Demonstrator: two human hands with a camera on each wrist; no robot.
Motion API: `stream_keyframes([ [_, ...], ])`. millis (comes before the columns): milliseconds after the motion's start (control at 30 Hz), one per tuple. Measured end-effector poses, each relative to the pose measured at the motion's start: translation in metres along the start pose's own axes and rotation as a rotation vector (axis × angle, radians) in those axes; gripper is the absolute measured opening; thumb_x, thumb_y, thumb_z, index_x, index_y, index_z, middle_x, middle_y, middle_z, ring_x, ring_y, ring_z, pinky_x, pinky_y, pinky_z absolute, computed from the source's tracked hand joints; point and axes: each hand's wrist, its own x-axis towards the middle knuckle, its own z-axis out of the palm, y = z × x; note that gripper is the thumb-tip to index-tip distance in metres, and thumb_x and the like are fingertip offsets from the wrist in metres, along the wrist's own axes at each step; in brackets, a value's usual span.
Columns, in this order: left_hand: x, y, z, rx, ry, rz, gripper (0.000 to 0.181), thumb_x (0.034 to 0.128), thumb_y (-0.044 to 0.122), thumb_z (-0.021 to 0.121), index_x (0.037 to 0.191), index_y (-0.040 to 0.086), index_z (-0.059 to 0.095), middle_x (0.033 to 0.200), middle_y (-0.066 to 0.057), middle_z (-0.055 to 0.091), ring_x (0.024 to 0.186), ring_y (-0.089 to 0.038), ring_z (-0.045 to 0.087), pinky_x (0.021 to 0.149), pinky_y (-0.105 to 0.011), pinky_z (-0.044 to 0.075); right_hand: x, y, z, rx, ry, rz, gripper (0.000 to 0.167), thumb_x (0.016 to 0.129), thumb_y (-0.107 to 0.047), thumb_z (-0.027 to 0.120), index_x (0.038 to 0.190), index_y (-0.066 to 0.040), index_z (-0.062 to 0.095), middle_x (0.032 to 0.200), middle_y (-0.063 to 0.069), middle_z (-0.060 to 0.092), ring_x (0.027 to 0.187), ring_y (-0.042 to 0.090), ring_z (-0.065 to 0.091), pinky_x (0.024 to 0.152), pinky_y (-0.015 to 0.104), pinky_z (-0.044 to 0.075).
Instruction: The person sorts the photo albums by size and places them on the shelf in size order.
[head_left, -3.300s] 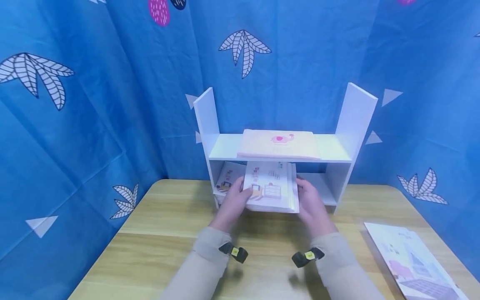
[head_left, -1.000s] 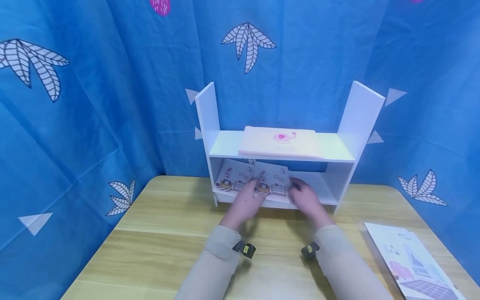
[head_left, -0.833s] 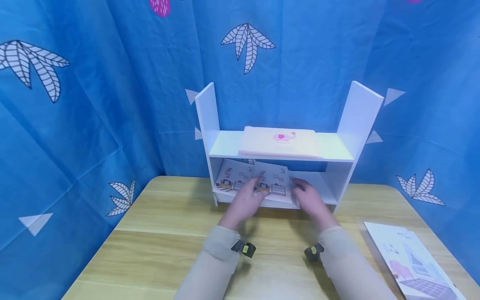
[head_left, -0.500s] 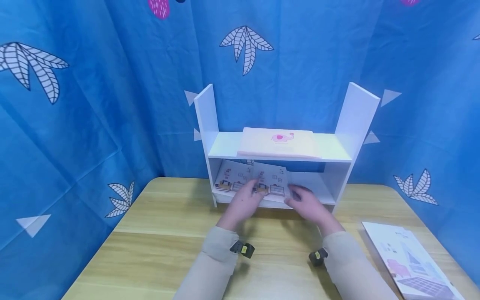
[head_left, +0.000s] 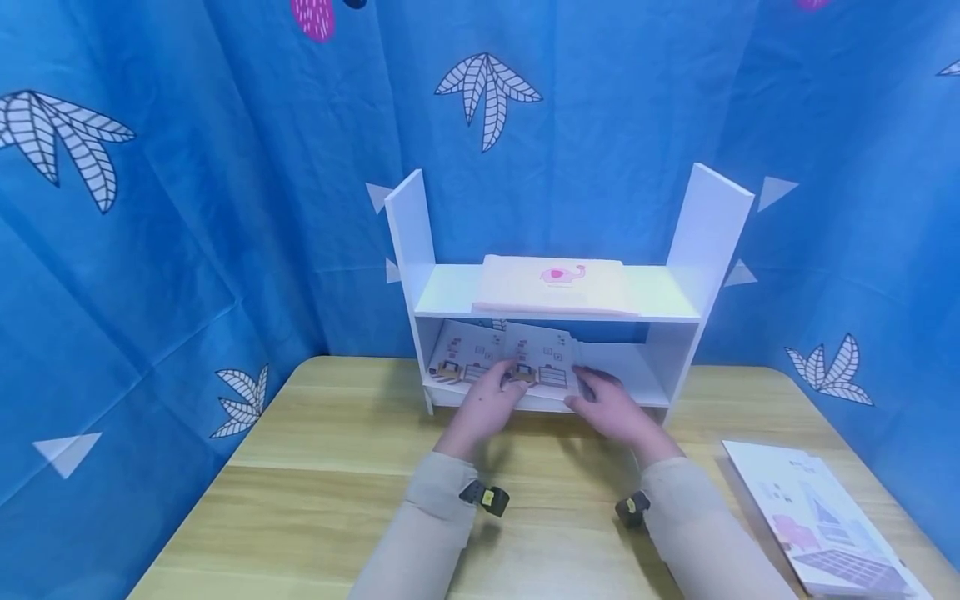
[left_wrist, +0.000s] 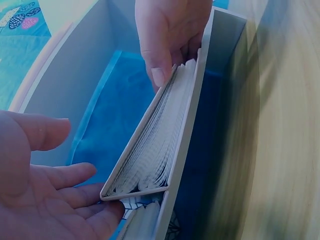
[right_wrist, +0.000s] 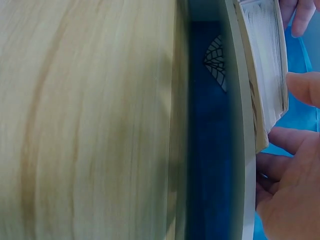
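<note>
Two illustrated books lie side by side on the lower board of a white shelf (head_left: 678,358): a left book (head_left: 465,346) and a right book (head_left: 543,346), which appears to lie on others. My left hand (head_left: 483,410), its fingers extended, touches the right book's left edge. In the left wrist view, fingers of the left hand (left_wrist: 55,185) meet the corner of the book (left_wrist: 155,140). At the other end is my right hand (head_left: 611,408). In the right wrist view, the right hand (right_wrist: 295,175) has its thumb near the cover and loosely bent fingers against the book's edge (right_wrist: 267,65).
A folded pale cloth (head_left: 555,285) with a pink elephant lies on the upper board. More books (head_left: 821,517) lie at the right of the wooden table (head_left: 300,500). A blue patterned curtain (head_left: 600,125) hangs behind the shelf.
The right book, earlier held by both hands in front of the shelf, is now inside on the lower board beside the left book. The right hand has shifted slightly along its edge.
</note>
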Motion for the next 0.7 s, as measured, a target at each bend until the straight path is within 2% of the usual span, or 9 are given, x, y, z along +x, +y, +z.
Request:
stream_keyframes([
  [200, -0.001, -0.002, -0.001, -0.022, -0.002, -0.002, 0.06, 0.1022, 0.04, 0.055, 0.155, 0.014, 0.041, 0.156, -0.01, 0.043, 0.141, -0.036, 0.041, 0.114, -0.059, 0.033, 0.001, 0.002, 0.002, 0.006, 0.017, -0.025, 0.072, 0.1, -0.036, 0.062, 0.155, 0.0, 0.035, 0.157, 0.025, 0.035, 0.144, 0.045, 0.032, 0.118, 0.057, 0.024],
  [433, -0.003, 0.002, -0.005, -0.077, 0.031, 0.043, 0.061, 0.1024, 0.038, 0.055, 0.155, 0.011, 0.04, 0.156, -0.01, 0.043, 0.141, -0.034, 0.041, 0.114, -0.057, 0.034, -0.003, 0.001, 0.002, 0.005, 0.035, -0.037, 0.069, 0.101, -0.036, 0.061, 0.155, 0.0, 0.036, 0.156, 0.026, 0.036, 0.142, 0.047, 0.034, 0.117, 0.059, 0.026],
  [567, -0.007, 0.008, -0.006, -0.122, 0.074, 0.063, 0.058, 0.1017, 0.038, 0.056, 0.153, 0.014, 0.043, 0.155, -0.006, 0.044, 0.142, -0.031, 0.041, 0.114, -0.054, 0.034, -0.012, 0.001, -0.008, 0.012, 0.022, -0.027, 0.068, 0.101, -0.038, 0.06, 0.154, -0.002, 0.038, 0.155, 0.024, 0.039, 0.141, 0.047, 0.036, 0.114, 0.063, 0.028],
  [700, -0.01, 0.012, -0.003, -0.191, 0.069, 0.082, 0.056, 0.1012, 0.038, 0.058, 0.152, 0.016, 0.046, 0.152, -0.004, 0.048, 0.139, -0.027, 0.044, 0.114, -0.051, 0.036, -0.028, 0.004, -0.025, -0.008, -0.008, -0.036, 0.064, 0.103, -0.039, 0.057, 0.152, -0.001, 0.041, 0.154, 0.023, 0.041, 0.139, 0.047, 0.038, 0.112, 0.065, 0.031],
])
